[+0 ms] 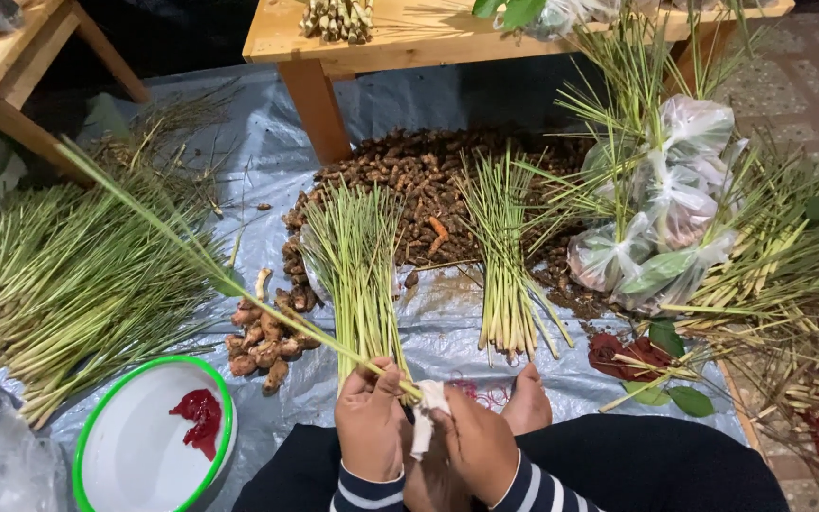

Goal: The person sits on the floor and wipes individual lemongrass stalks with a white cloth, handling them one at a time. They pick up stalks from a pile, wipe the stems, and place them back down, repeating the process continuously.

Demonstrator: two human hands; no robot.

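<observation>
Green lemongrass stalk (239, 284) lies pinched in my left hand (370, 422) at its base, slanting up-left over the tarp (447, 341); right hand (474, 441) clasps a white strip (426, 417); binding seems under way; next needs a snug wrap

floor: grey tarp (447, 346) | on it: lemongrass bundles (357, 265), turmeric pile (419, 180) (brown), white bowl (135, 446)

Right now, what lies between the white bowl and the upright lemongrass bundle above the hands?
In the head view, a small heap of ginger roots lies there on the tarp.
</observation>
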